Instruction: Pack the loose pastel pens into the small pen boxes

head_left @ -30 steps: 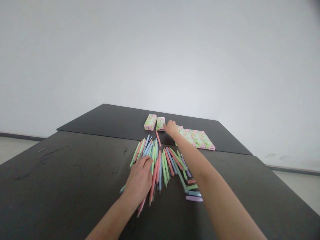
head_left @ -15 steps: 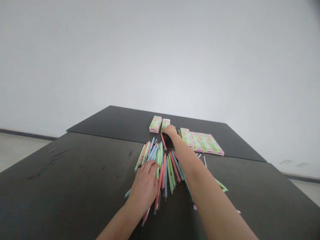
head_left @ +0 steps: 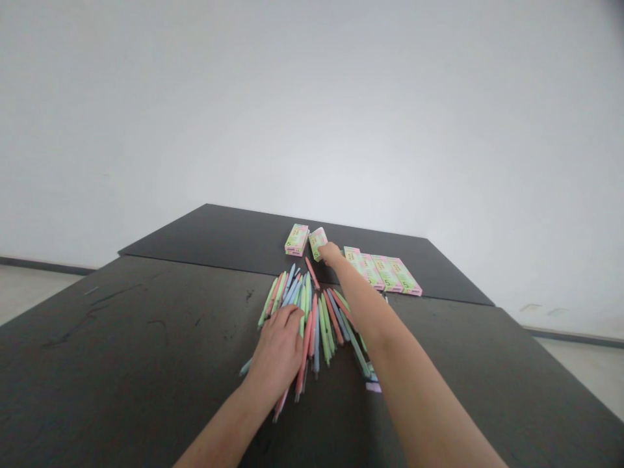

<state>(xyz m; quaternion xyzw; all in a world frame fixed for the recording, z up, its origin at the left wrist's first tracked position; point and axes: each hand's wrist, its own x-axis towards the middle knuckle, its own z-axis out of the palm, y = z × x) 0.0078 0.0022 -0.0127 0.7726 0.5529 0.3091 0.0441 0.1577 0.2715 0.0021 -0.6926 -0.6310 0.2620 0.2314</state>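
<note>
My right hand (head_left: 331,254) pinches pink-green carton (head_left: 317,240) toward far edge of bench (head_left: 146,357), seemingly for control; left hand (head_left: 277,344) covers pastel pens (head_left: 312,325), grip unclear.

Pastel pens (head_left: 312,328) lie fanned before an angled green-and-pink box (head_left: 316,238).

Purple item (head_left: 373,387) partly hidden by right forearm (head_left: 404,364)

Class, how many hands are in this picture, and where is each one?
2: the left hand rests on the pens; the right hand holds a box beyond them. Neither is fully hidden.
</note>
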